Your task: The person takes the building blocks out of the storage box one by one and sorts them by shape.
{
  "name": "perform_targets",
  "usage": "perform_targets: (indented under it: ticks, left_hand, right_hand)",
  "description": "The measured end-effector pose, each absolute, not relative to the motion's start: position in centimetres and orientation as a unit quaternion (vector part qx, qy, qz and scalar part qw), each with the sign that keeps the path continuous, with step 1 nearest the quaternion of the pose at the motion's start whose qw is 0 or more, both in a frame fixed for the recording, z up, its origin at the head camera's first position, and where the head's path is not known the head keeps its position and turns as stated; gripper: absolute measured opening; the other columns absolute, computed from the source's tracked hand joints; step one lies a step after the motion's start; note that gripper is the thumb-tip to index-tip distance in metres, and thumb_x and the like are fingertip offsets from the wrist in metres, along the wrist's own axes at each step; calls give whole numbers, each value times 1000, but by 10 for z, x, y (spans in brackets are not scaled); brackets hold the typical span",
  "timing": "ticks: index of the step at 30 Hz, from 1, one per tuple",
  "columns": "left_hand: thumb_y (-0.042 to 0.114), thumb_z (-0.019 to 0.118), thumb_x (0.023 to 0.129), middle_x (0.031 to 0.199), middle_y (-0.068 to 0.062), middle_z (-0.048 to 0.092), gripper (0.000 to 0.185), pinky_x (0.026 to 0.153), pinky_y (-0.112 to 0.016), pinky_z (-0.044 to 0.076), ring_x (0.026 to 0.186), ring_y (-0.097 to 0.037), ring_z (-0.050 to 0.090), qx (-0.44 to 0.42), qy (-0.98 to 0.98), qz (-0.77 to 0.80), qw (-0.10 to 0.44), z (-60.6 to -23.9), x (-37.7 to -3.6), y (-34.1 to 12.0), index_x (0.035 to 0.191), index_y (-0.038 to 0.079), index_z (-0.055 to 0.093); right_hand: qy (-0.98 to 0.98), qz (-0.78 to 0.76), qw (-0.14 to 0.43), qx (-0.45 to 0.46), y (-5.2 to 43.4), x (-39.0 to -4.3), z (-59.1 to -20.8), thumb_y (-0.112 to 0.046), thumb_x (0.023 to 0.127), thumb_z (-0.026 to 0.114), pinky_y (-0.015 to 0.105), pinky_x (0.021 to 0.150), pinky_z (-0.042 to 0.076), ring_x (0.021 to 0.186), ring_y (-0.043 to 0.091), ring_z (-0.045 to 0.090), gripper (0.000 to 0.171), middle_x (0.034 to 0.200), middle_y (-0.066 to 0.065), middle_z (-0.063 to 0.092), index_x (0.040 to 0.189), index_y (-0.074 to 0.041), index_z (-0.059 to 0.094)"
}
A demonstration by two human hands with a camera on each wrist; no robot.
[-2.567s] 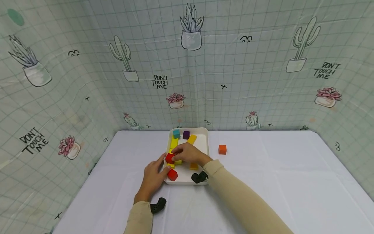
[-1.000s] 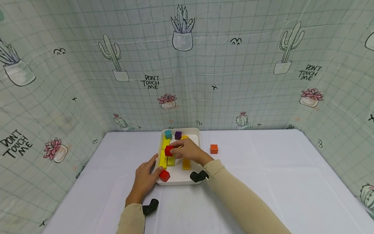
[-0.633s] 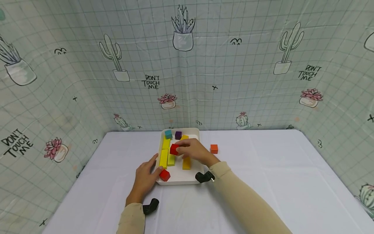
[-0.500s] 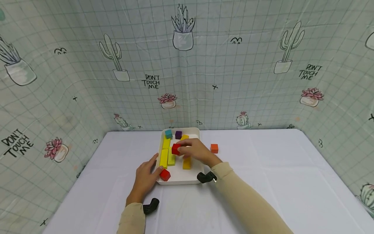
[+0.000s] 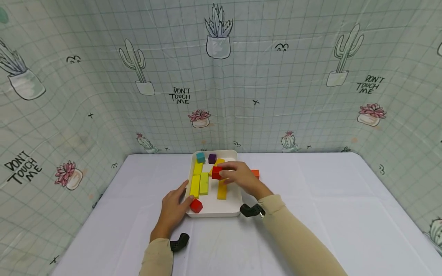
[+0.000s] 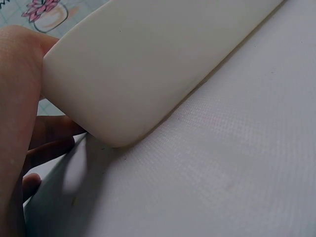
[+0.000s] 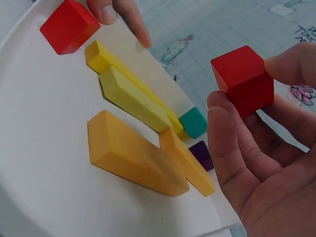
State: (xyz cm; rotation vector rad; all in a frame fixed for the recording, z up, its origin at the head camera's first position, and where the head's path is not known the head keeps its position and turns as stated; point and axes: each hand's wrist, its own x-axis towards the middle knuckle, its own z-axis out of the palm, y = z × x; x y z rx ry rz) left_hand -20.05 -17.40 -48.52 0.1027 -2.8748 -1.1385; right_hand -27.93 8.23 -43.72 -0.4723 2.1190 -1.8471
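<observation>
My right hand [image 5: 238, 175] pinches a red cube [image 7: 242, 79] between thumb and fingertips, holding it above the tray's middle. Its nearest blocks are two orange-yellow bars [image 7: 133, 153] inside the white tray [image 5: 214, 214]. At the tray's left side, my left hand [image 5: 172, 209] holds the edge, thumb over the rim and fingers along the outer wall [image 6: 123, 74]. Another red cube [image 5: 196, 206] sits in the near left corner by that thumb. Yellow bars [image 5: 195, 186] line the left side, with a yellow-green bar [image 5: 204, 184] alongside.
A teal cube [image 5: 200, 157] and a purple cube [image 5: 212, 158] lie at the tray's far end. On the white table [image 5: 310, 214], right of the tray, an orange cube [image 5: 256, 173] is partly hidden by my right hand. A patterned cloth backdrop [image 5: 221, 88] stands behind.
My right hand has carried the red cube rightward from the tray's left side to over its middle. The left hand stays at the tray. The head view has shifted slightly.
</observation>
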Motion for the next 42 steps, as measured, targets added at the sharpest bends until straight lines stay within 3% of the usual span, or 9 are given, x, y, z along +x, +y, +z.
perform_targets:
  ticks: [22,29,34,42]
  left_hand:
    - [32,61,95,145,-10,54,64,106,-67,34,134,-38,40,26,-927,-372,36,-488,-201,-175,156,26,40]
    - [32,61,95,145,-10,54,65,106,-68,33,134,-39,39,26,-927,-373,35,-489,-202,-174,156,26,39]
    - [32,61,95,145,-10,54,65,105,-68,35,134,-38,39,26,-926,-375,38,-488,-203,-174,156,26,39]
    - [32,60,95,146,-11,53,65,105,-68,36,133,-39,40,33,-928,-370,33,-488,-203,-174,156,26,39]
  right_hand:
    - [741,-650,110,-128,121,-284,-439,-20,97,62,38,86,58,104,30,67,37,120,13,67,131,-4,64]
    - [778,-614,104,-86,131,-283,-434,-29,95,63,50,86,48,102,36,68,40,119,8,69,132,-16,65]
    - [769,-629,93,-71,137,-282,-434,-29,95,63,56,93,49,103,38,66,39,121,9,68,132,-16,66]
    - [755,-647,78,-72,144,-280,-436,-28,97,64,45,88,53,104,43,62,42,124,13,66,135,-10,63]
